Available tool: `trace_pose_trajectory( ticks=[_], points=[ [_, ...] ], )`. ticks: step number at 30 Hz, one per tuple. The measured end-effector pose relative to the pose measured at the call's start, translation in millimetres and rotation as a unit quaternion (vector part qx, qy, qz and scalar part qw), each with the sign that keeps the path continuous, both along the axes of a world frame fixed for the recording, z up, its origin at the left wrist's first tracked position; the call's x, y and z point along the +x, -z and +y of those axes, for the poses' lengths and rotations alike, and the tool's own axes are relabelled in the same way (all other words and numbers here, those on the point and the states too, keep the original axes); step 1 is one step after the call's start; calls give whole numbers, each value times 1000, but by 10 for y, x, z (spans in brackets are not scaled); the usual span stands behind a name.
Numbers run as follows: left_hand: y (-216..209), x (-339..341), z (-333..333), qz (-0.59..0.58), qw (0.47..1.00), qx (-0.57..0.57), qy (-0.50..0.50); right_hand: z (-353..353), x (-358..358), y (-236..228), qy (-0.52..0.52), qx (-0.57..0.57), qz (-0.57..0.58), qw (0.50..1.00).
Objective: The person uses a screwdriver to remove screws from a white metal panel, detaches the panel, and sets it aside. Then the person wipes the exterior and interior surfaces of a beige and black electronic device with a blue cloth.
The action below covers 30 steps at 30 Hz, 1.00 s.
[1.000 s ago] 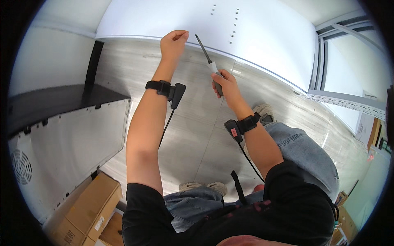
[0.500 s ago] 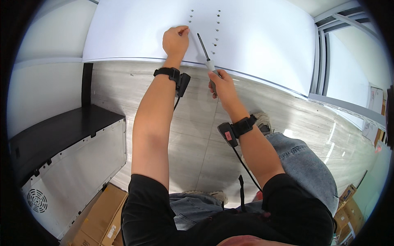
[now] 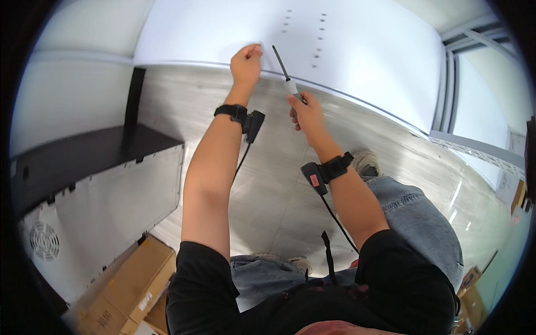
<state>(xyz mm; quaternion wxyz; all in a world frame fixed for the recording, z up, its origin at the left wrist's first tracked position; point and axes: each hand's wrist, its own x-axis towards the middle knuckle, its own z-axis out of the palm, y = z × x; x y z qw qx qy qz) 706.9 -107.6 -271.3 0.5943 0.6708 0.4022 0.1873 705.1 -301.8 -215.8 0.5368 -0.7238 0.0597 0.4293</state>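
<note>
A: Where is the screwdriver point(image 3: 291, 85), and how is it held?

B: It is held in the right grip point(image 3: 308, 114), fingers wrapped around the handle, thumb laid along it. The shaft runs ahead of that grip, angled slightly to its left.

A: State of the left grip point(image 3: 246, 64)?

B: Thumb and fingers are drawn together at the tips. Whether anything small is pinched there cannot be told. The screwdriver's tip lies just to the right of these fingertips, apart from them.

A: Handling, as judged?

B: Expected to be light, with a stiff shaft; not fragile. Some slip is thought possible on the slim, apparently smooth shaft, so hold is best taken at the thicker handle, as is done here.

A: Appearance?

B: Shaft dark, straight and slender; a pale collar is seen ahead of the right grip's thumb; the handle is grey and partly covered by the fingers. Tip shape is too small to be read.

A: Surroundings?

B: Beyond both grips, small metal pieces point(image 3: 320, 38) are set out in two rows on the white worktop point(image 3: 379, 67).
</note>
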Motion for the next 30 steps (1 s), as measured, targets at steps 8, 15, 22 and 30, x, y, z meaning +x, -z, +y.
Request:
trace_pose_trajectory(
  ticks=[8, 15, 22, 30],
  points=[
    [-721, -2202, 336, -118, 959, -233, -108, 582, -1501, -309, -195, 70, 6, 978],
    [-1252, -4129, 183, -200, 932, -191, -232, 713, -2845, -722, -352, 136, 71, 923],
    [-1350, -5354, -255, -261, 892, -137, -342, 458, -3780, -743, -424, 231, 123, 867],
    [-1238, -5767, -348, -206, 893, -152, -371, 372, -4244, -664, -428, 221, 178, 858]
  ],
)
